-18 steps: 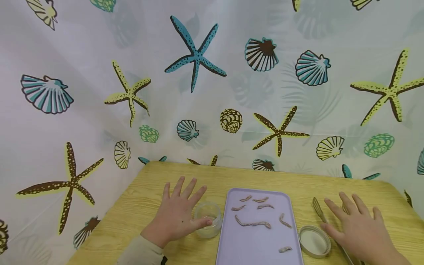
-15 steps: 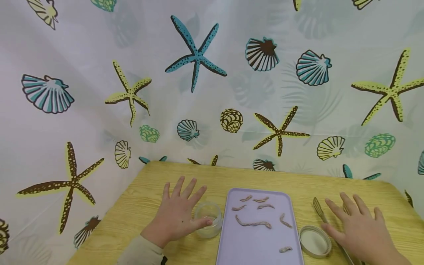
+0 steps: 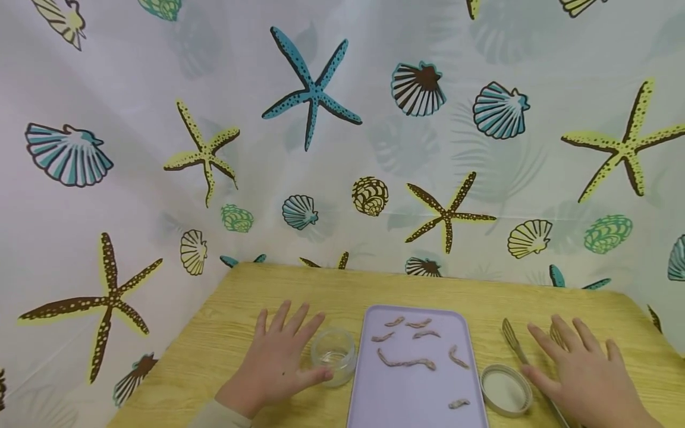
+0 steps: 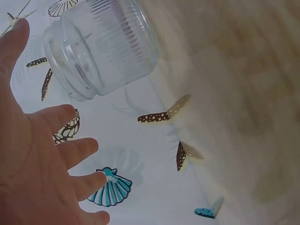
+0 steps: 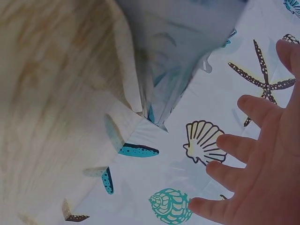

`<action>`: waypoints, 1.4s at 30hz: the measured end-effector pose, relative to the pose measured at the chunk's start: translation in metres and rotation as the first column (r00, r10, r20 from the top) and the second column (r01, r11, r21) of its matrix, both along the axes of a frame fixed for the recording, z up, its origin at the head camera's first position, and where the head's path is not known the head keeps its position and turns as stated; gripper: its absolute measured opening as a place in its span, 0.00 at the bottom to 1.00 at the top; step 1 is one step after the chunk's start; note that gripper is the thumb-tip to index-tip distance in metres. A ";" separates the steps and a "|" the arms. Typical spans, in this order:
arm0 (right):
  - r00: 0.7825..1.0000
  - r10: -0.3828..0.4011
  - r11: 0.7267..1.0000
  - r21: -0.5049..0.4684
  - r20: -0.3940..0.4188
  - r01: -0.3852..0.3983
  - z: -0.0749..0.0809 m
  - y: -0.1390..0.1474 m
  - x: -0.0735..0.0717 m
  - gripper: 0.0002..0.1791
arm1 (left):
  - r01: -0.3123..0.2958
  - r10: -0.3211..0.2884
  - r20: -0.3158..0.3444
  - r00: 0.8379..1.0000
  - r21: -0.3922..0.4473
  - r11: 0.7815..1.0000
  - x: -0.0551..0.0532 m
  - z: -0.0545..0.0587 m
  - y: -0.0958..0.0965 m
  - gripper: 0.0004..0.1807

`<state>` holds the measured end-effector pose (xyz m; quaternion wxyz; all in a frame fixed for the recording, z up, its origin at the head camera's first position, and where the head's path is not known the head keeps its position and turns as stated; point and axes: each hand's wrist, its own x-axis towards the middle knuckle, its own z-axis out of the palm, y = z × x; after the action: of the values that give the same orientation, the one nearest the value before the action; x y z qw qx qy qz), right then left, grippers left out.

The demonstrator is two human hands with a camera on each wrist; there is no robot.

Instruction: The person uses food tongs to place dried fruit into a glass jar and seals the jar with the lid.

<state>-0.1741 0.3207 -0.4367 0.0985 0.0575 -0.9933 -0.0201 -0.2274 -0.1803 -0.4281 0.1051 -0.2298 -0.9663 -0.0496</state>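
My left hand [image 3: 278,362], fingers spread straight, hovers beside a clear glass jar [image 3: 334,356]; its thumb overlaps the jar's side in the head view. In the left wrist view the jar [image 4: 98,47] shows its threaded open mouth, apart from the fingers. On the right, my right hand [image 3: 588,368] is spread over a long metal utensil [image 3: 511,336] with slotted heads, partly hidden beneath it. Between the hands lies a lilac tray [image 3: 407,398] with several thin, twisted brownish strips [image 3: 407,361]. Neither hand holds anything.
A round lid [image 3: 505,389] lies inside up between the tray and the right hand. Everything sits on a wood-grain table [image 3: 257,285]. A white curtain [image 3: 342,142] with starfish and shell prints stands along the back and left. A shiny, tapering surface [image 5: 183,42] looms in the right wrist view.
My left hand has drawn slightly back and left, its thumb covering less of the jar. The right hand has shifted only a little. The head view has turned slightly.
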 end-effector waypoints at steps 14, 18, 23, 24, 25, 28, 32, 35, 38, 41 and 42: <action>0.967 -0.071 0.992 -0.087 0.243 0.094 -0.006 0.017 -0.001 0.61 | -0.082 -0.156 0.428 0.890 0.488 0.869 -0.005 -0.024 0.006 0.60; 0.926 -0.104 0.982 -0.108 0.364 0.152 -0.008 0.028 -0.002 0.67 | -0.154 -0.233 0.539 0.809 0.578 0.802 -0.014 -0.027 0.010 0.63; 0.912 -0.094 0.981 -0.118 0.398 0.153 -0.007 0.032 -0.003 0.71 | -0.205 -0.298 0.596 0.745 0.631 0.749 -0.026 -0.032 0.011 0.65; 0.913 -0.087 0.982 -0.120 0.398 0.146 -0.007 0.032 -0.004 0.71 | -0.209 -0.311 0.600 0.737 0.640 0.740 -0.028 -0.033 0.011 0.65; 0.913 -0.082 0.982 -0.123 0.399 0.142 -0.006 0.031 -0.005 0.72 | -0.211 -0.324 0.602 0.730 0.650 0.730 -0.030 -0.034 0.010 0.65; 0.908 -0.072 0.979 -0.143 0.412 0.143 -0.005 0.027 -0.008 0.74 | -0.196 -0.362 0.590 0.722 0.676 0.711 -0.034 -0.037 0.008 0.64; 0.884 -0.079 0.967 -0.181 0.461 0.181 -0.005 0.024 -0.013 0.76 | -0.171 -0.407 0.557 0.724 0.717 0.676 -0.037 -0.042 0.003 0.61; 0.868 -0.077 0.959 -0.202 0.490 0.199 -0.005 0.022 -0.016 0.75 | -0.163 -0.443 0.530 0.723 0.754 0.636 -0.039 -0.047 -0.002 0.58; 0.856 -0.068 0.952 -0.223 0.513 0.209 -0.005 0.021 -0.018 0.74 | -0.152 -0.474 0.507 0.720 0.782 0.605 -0.041 -0.051 -0.004 0.56; 0.832 -0.069 0.940 -0.243 0.550 0.238 -0.005 0.021 -0.019 0.72 | -0.141 -0.501 0.490 0.713 0.801 0.582 -0.040 -0.054 -0.005 0.53; 0.825 -0.070 0.935 -0.250 0.561 0.250 -0.006 0.021 -0.020 0.71 | -0.140 -0.509 0.488 0.709 0.805 0.576 -0.039 -0.056 -0.005 0.52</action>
<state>-0.1937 0.3422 -0.4424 -0.1816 -0.0402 -0.9716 0.1462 -0.2669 -0.1854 -0.4836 -0.1696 -0.2311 -0.7724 -0.5668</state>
